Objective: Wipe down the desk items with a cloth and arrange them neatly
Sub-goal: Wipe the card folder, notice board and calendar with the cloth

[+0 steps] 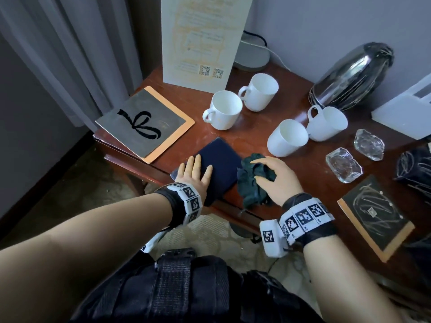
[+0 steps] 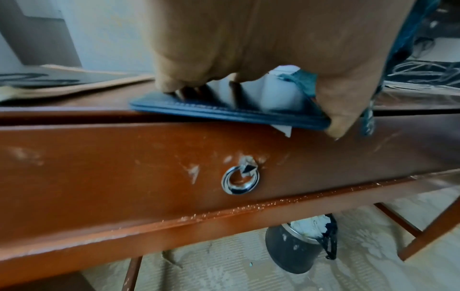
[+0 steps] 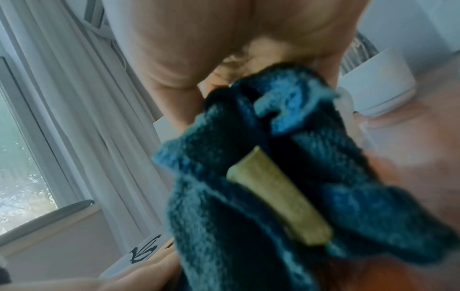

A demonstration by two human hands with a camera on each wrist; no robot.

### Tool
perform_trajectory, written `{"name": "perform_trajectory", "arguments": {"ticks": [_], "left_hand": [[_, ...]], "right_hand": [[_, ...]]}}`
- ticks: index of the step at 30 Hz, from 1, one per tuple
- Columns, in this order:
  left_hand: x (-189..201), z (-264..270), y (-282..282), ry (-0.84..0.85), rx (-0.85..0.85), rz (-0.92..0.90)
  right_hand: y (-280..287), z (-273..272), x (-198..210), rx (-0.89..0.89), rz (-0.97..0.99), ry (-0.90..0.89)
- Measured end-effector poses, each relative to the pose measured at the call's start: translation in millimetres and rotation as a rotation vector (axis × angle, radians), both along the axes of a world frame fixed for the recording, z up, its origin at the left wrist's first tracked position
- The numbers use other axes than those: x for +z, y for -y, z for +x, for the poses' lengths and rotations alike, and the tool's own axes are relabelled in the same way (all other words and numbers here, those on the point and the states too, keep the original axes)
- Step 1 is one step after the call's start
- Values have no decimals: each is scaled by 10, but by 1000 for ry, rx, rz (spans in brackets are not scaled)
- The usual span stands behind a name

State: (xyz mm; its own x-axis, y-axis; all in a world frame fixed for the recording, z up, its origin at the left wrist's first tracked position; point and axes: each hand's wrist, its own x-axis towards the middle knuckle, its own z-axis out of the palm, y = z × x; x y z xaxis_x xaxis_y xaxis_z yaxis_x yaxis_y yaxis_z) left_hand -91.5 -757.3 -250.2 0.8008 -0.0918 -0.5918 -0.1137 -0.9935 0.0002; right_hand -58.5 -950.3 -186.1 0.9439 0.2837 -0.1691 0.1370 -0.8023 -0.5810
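- The left hand (image 1: 194,173) lies flat, fingers straight and spread, palm down on the near-left part of the flat dark-blue leather folder (image 1: 219,164), at about 6 o'clock on the red-brown wooden desk (image 1: 256,134).
- In the left wrist view the folder's (image 2: 224,110) near corner juts past the desk's front edge (image 2: 174,157), above a drawer front with a silver ring pull (image 2: 240,182); a white paper corner pokes out under it.
- The right hand (image 1: 277,180) has its fingers curled round the crumpled dark-green terry cloth (image 1: 254,180), which touches the folder's right edge at 5 o'clock; a tail of cloth hangs over the front edge.
- Bare wood shows between the folder and the four white ceramic mugs (image 1: 286,137) toward 12 and 1 o'clock.
- At 3 o'clock sit two clear faceted glass dishes (image 1: 344,167), with a dark orange-edged booklet (image 1: 375,215) nearer, at 4 o'clock.
- At 10 o'clock a grey orange-edged booklet with a black bow drawing (image 1: 144,123) overhangs the left corner.
- At 12 o'clock stands a tall white printed card (image 1: 203,40); at 2 o'clock, a shiny metal kettle (image 1: 352,78) stands near the wall.
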Motion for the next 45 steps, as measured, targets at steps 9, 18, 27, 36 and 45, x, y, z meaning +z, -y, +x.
{"name": "perform_trajectory", "arguments": {"ticks": [9,18,27,36,45], "left_hand": [[659,253,-121,-15,-8,-351],[743,476,-331,-18,402,-710],[490,587,-235,-54,336,-576],[483,667,-341,-70,356,-643],[903,905,-855,97,312,-653]], "right_hand": [[210,72,199,-164,132,139],[202,178,398,-183,197,222],[76,172,345,-117,155,172],[-122,239,480,-62,211,226],[-545,361,797,47,301,347]]}}
